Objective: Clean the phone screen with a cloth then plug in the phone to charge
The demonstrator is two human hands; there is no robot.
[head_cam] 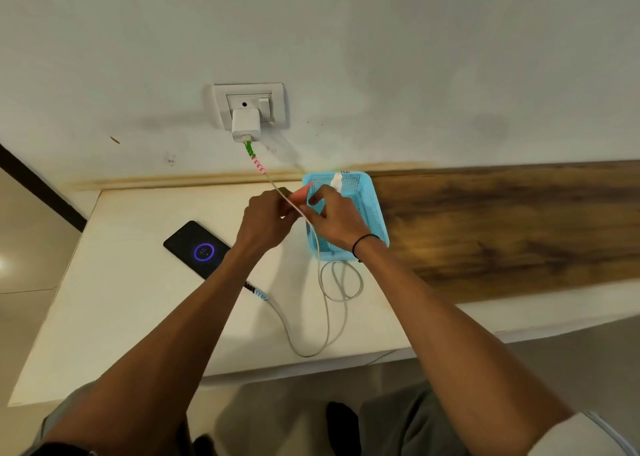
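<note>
A black phone [194, 244] lies face up on the white table [138, 317], its screen lit with a purple charging ring. A white cable [327, 317] runs from the phone's near end, loops on the table and rises to the white charger [245, 125] in the wall socket [249, 92]. My left hand [265, 222] and my right hand [337, 222] meet above the table beside the blue basket. Between them they hold a small orange-pink cloth [298, 195], fingers curled and pinching it. The cable passes right by my fingers. My left forearm hides the phone's plug end.
A blue mesh basket [367, 199] stands against the wall with a small white item [336, 181] inside. A dark wood panel [502, 220] lies to the right of it. The table's front edge runs just ahead of my knees.
</note>
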